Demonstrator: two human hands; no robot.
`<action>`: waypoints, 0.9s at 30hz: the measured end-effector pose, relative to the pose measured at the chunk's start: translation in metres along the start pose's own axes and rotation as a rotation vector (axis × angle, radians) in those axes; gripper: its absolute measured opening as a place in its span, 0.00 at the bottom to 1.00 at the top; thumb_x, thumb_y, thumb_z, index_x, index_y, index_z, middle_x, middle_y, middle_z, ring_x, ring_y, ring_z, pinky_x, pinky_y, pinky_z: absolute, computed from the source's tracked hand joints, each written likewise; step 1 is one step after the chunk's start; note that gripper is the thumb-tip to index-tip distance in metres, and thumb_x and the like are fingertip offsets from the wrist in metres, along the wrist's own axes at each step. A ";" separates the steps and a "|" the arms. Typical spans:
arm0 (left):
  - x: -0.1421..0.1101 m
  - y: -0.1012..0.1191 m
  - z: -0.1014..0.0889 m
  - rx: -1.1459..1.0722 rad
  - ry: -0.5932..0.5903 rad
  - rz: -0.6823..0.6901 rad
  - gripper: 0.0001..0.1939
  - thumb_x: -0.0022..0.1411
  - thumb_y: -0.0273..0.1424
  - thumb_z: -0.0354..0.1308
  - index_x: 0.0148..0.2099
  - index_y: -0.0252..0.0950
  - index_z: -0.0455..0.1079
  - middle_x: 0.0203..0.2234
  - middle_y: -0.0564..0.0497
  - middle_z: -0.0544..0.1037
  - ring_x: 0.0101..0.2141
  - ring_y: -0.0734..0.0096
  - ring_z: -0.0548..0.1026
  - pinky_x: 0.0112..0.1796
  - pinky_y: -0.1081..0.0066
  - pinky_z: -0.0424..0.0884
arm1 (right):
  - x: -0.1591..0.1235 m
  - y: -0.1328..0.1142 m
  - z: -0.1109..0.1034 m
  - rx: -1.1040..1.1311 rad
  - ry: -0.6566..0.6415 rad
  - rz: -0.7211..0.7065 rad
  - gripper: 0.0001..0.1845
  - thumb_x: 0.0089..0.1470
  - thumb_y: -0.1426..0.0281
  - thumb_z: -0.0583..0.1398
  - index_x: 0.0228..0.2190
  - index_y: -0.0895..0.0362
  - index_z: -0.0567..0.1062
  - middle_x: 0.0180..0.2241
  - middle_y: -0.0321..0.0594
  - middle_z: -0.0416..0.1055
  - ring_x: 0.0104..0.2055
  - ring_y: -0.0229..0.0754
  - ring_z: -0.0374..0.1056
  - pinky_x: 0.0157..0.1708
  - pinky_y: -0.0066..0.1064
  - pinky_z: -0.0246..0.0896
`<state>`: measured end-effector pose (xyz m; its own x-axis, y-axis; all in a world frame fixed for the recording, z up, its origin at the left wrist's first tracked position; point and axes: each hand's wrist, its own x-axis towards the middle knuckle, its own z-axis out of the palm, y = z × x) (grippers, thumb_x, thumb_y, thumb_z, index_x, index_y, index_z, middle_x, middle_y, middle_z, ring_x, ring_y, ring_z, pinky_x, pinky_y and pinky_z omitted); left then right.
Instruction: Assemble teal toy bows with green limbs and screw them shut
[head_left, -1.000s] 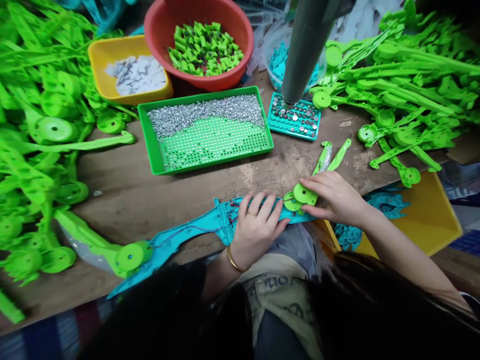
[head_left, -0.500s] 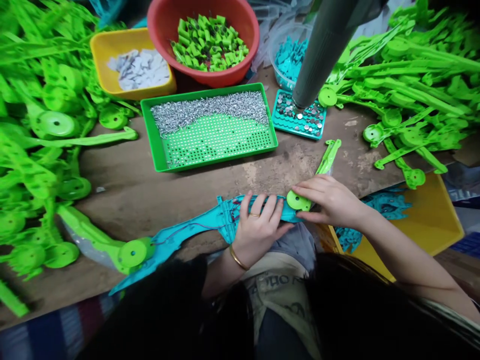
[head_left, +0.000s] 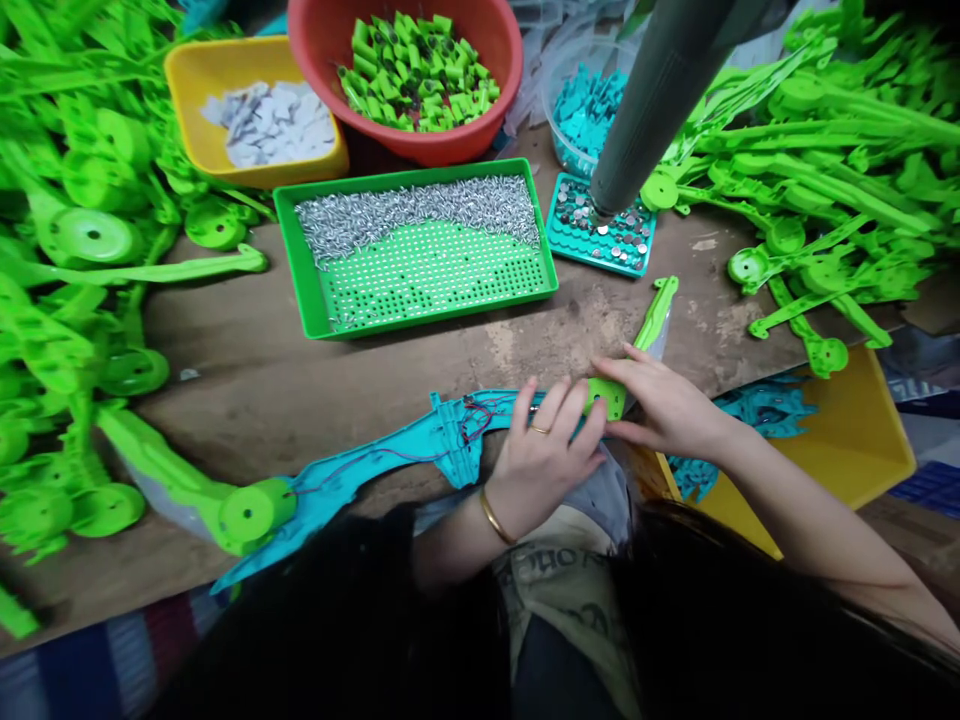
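Note:
A long blue plastic shell (head_left: pixel 394 441) with thin red and dark wires lies along the table's near edge. My left hand (head_left: pixel 547 460) wraps its fingers over the right part of this shell. At the shell's right end sits the rounded end of a green plastic arm (head_left: pixel 607 399); my right hand (head_left: pixel 664 405) grips it between thumb and fingers, and its narrow end sticks out beyond that hand. My left fingertips touch or nearly touch the rounded end. Another green plastic arm (head_left: pixel 176 465) has its round hub at the shell's left end.
Behind the hands stand a green tray (head_left: pixel 420 325) of screws, a teal tray (head_left: pixel 600 258) of small metal discs, a red bowl (head_left: pixel 420 145) and a yellow bin (head_left: pixel 259 178). A dark tool (head_left: pixel 649 115) hangs overhead. Green parts (head_left: pixel 855 180) pile up on both sides.
My left hand has slid right along the blue shell, uncovering the wired middle. The green rounded end has shifted slightly right and turned in my right hand's grip. The view has moved slightly.

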<state>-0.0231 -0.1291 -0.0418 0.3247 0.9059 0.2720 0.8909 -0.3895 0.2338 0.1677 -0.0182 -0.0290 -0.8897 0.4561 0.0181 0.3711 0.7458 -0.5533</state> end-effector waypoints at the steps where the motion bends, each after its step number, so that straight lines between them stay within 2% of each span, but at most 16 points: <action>1: 0.002 0.002 0.003 -0.014 -0.002 0.045 0.24 0.65 0.40 0.55 0.58 0.32 0.66 0.55 0.38 0.71 0.57 0.52 0.67 0.59 0.48 0.58 | -0.001 -0.001 0.000 0.008 0.010 -0.004 0.39 0.57 0.60 0.59 0.63 0.59 0.52 0.57 0.54 0.67 0.59 0.51 0.64 0.62 0.56 0.53; 3: 0.005 0.004 0.009 -0.026 0.007 0.112 0.22 0.65 0.36 0.54 0.58 0.28 0.66 0.56 0.37 0.71 0.59 0.52 0.66 0.59 0.51 0.60 | -0.002 0.000 -0.004 0.060 -0.001 -0.010 0.40 0.55 0.59 0.61 0.63 0.57 0.52 0.57 0.52 0.67 0.59 0.51 0.64 0.62 0.56 0.53; 5: 0.007 0.003 0.012 -0.029 0.027 0.138 0.19 0.65 0.31 0.54 0.56 0.26 0.67 0.54 0.37 0.72 0.58 0.52 0.67 0.58 0.52 0.63 | 0.000 0.008 -0.013 0.130 0.037 0.025 0.40 0.53 0.57 0.63 0.62 0.54 0.56 0.56 0.49 0.67 0.59 0.52 0.64 0.61 0.54 0.56; 8: 0.009 0.000 0.011 -0.043 0.023 0.148 0.17 0.64 0.27 0.55 0.55 0.27 0.68 0.53 0.37 0.74 0.56 0.51 0.70 0.57 0.52 0.66 | 0.006 0.035 -0.028 0.041 0.322 0.259 0.27 0.55 0.59 0.60 0.55 0.51 0.66 0.53 0.48 0.69 0.56 0.53 0.65 0.57 0.53 0.61; 10: 0.010 -0.002 0.008 -0.052 0.019 0.150 0.17 0.64 0.26 0.55 0.54 0.27 0.68 0.52 0.38 0.74 0.55 0.51 0.70 0.57 0.52 0.67 | 0.011 0.060 -0.034 -0.096 0.454 0.450 0.25 0.56 0.58 0.58 0.54 0.52 0.68 0.49 0.50 0.68 0.52 0.56 0.66 0.53 0.55 0.62; 12: 0.010 -0.001 0.007 -0.060 0.015 0.148 0.18 0.64 0.26 0.55 0.55 0.27 0.68 0.52 0.38 0.74 0.56 0.50 0.70 0.57 0.52 0.67 | 0.013 0.081 -0.034 -0.146 0.421 0.574 0.29 0.55 0.54 0.59 0.54 0.54 0.68 0.47 0.51 0.68 0.50 0.57 0.66 0.50 0.56 0.63; 14: 0.007 0.001 0.009 -0.049 0.015 0.138 0.18 0.64 0.25 0.55 0.55 0.27 0.68 0.53 0.38 0.74 0.57 0.50 0.69 0.57 0.52 0.66 | 0.014 0.093 -0.031 -0.133 0.353 0.634 0.30 0.54 0.52 0.58 0.54 0.54 0.68 0.45 0.50 0.67 0.48 0.58 0.66 0.48 0.56 0.64; 19: -0.001 0.004 0.013 0.028 0.019 0.166 0.19 0.64 0.27 0.56 0.56 0.25 0.68 0.54 0.37 0.73 0.57 0.49 0.68 0.57 0.53 0.65 | 0.015 0.094 -0.035 -0.057 0.306 0.656 0.25 0.53 0.53 0.59 0.48 0.55 0.71 0.45 0.50 0.66 0.48 0.56 0.67 0.45 0.53 0.66; 21: 0.001 0.004 0.008 0.035 0.005 0.182 0.19 0.64 0.31 0.57 0.55 0.26 0.69 0.54 0.38 0.73 0.56 0.49 0.69 0.57 0.53 0.65 | 0.014 0.091 -0.043 0.087 0.313 0.631 0.23 0.51 0.54 0.62 0.43 0.55 0.70 0.44 0.48 0.68 0.45 0.52 0.68 0.43 0.49 0.67; 24: 0.018 0.006 -0.005 -0.061 -0.034 0.168 0.19 0.65 0.40 0.55 0.48 0.29 0.73 0.47 0.40 0.77 0.51 0.52 0.73 0.57 0.51 0.64 | 0.011 0.084 -0.054 0.547 0.358 0.602 0.23 0.48 0.55 0.65 0.40 0.52 0.64 0.38 0.41 0.72 0.38 0.44 0.71 0.38 0.40 0.70; 26: 0.042 0.007 -0.013 -0.221 -0.087 0.056 0.19 0.65 0.42 0.53 0.45 0.31 0.73 0.42 0.42 0.78 0.47 0.56 0.74 0.54 0.53 0.67 | 0.008 0.076 -0.057 0.823 0.420 0.592 0.25 0.46 0.56 0.67 0.40 0.51 0.61 0.34 0.36 0.72 0.36 0.42 0.73 0.36 0.37 0.70; 27: 0.056 0.007 -0.016 -0.309 -0.121 -0.049 0.19 0.65 0.42 0.54 0.47 0.31 0.72 0.43 0.41 0.77 0.46 0.57 0.74 0.50 0.57 0.70 | 0.007 0.071 -0.058 0.896 0.461 0.593 0.26 0.44 0.57 0.68 0.39 0.50 0.61 0.33 0.35 0.72 0.35 0.42 0.73 0.36 0.36 0.70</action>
<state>-0.0033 -0.0837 -0.0104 0.3357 0.9307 0.1453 0.7736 -0.3604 0.5213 0.2034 0.0662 -0.0196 -0.3913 0.8880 -0.2413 0.2117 -0.1683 -0.9627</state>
